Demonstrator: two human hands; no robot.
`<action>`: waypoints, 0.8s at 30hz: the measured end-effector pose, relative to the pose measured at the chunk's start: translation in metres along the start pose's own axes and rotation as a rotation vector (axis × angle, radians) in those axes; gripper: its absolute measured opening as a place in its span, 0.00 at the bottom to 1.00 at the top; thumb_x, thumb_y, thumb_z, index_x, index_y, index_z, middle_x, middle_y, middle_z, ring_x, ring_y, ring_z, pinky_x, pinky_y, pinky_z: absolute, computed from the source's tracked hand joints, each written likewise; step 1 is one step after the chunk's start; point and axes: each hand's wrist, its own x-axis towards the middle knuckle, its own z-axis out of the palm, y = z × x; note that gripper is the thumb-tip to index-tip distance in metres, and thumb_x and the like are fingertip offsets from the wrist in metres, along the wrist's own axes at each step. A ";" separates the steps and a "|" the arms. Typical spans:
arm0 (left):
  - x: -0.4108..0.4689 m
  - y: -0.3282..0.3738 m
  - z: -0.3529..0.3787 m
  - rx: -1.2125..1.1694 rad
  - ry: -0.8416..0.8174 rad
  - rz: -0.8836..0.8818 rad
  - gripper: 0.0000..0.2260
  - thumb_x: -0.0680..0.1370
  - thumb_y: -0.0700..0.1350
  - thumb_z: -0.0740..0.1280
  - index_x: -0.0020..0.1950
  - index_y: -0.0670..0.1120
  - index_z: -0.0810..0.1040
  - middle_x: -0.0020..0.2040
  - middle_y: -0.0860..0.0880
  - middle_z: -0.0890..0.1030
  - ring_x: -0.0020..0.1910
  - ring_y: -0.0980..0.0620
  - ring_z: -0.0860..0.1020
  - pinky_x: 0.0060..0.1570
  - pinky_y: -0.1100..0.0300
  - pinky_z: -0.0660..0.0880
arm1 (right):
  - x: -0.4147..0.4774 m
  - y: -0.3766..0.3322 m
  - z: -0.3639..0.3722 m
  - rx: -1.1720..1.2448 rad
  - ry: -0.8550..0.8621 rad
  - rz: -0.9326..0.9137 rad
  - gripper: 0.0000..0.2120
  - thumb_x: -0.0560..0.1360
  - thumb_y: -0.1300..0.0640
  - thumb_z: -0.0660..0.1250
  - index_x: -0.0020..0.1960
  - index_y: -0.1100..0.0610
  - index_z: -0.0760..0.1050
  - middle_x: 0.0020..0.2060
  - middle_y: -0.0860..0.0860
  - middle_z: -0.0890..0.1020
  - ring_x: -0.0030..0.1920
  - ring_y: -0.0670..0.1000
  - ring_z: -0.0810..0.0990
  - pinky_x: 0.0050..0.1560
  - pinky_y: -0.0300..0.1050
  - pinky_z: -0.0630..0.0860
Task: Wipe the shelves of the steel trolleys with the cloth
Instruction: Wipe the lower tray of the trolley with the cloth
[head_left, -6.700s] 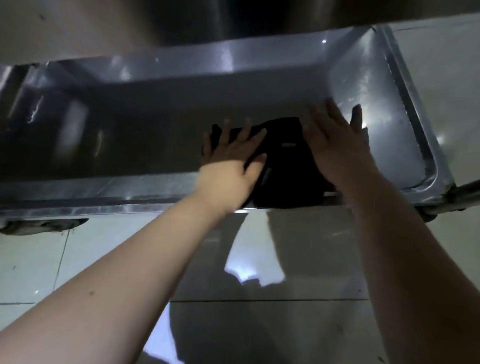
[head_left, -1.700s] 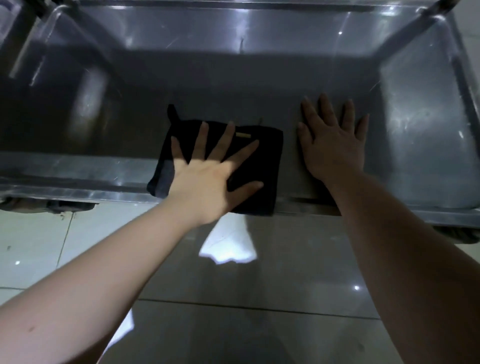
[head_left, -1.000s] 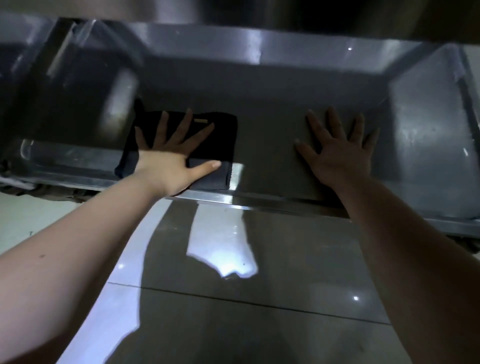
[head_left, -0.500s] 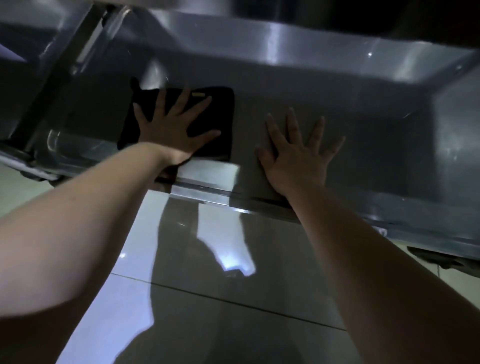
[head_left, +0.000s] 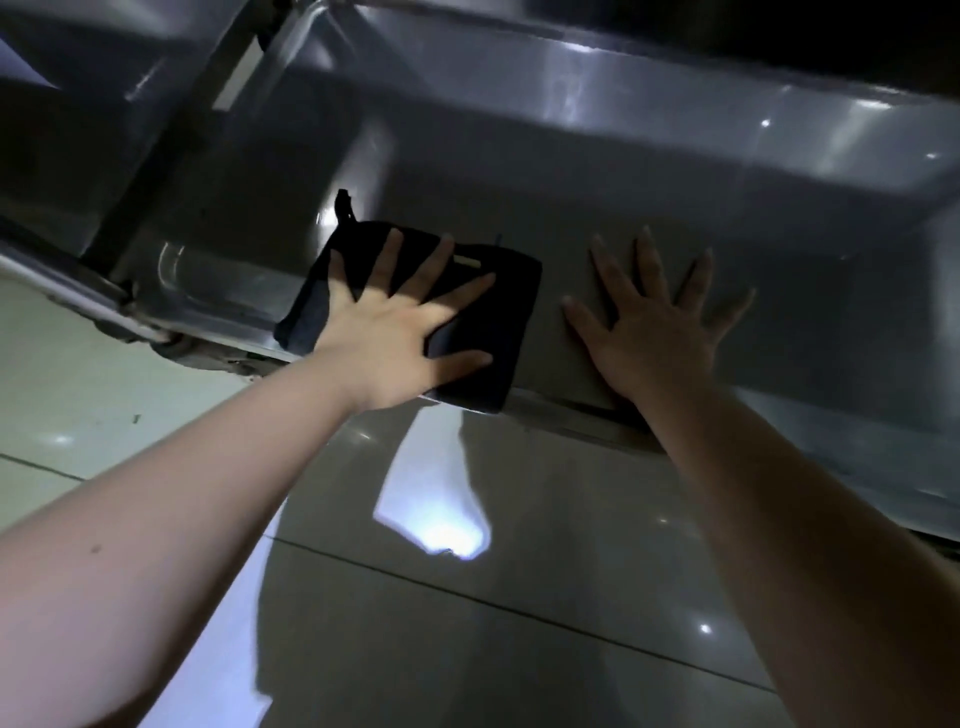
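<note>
A folded black cloth (head_left: 498, 322) lies flat on the bottom shelf of the steel trolley (head_left: 649, 171), near the shelf's front lip. My left hand (head_left: 400, 332) presses on the cloth with fingers spread and straight. Just right of the cloth, my right hand (head_left: 654, 327) lies flat on the bare steel, fingers spread, not touching the cloth. The cloth's near edge hangs over the front rim. A small loop sticks up from its far left corner.
The shelf has raised steel walls at the back and left (head_left: 249, 171). A trolley leg and a caster (head_left: 171, 343) stand at the left front corner. Glossy floor tiles (head_left: 467, 623) run below the shelf, with a bright light reflection.
Over the frames my left hand slid the cloth leftward along the shelf, away from my right hand. My right hand followed to the left and stays flat on the steel. The view tilted.
</note>
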 end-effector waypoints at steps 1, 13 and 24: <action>0.002 0.001 -0.002 0.011 -0.002 -0.010 0.32 0.67 0.79 0.41 0.70 0.77 0.36 0.79 0.59 0.37 0.77 0.42 0.35 0.68 0.29 0.35 | 0.004 -0.006 -0.001 0.016 -0.017 0.008 0.32 0.73 0.25 0.39 0.74 0.30 0.38 0.79 0.42 0.41 0.76 0.67 0.35 0.62 0.76 0.29; 0.038 -0.016 0.000 0.001 0.112 -0.144 0.39 0.64 0.81 0.42 0.74 0.73 0.42 0.80 0.60 0.41 0.78 0.45 0.39 0.66 0.27 0.36 | 0.013 -0.056 0.006 0.012 0.041 -0.192 0.28 0.75 0.30 0.39 0.74 0.30 0.39 0.78 0.38 0.43 0.77 0.66 0.38 0.65 0.80 0.36; 0.111 -0.034 -0.031 0.040 0.044 -0.176 0.35 0.71 0.78 0.41 0.76 0.69 0.41 0.80 0.55 0.41 0.77 0.38 0.37 0.64 0.22 0.38 | 0.015 -0.060 0.004 -0.025 -0.008 -0.121 0.29 0.73 0.28 0.39 0.73 0.27 0.38 0.77 0.35 0.42 0.77 0.62 0.38 0.66 0.79 0.37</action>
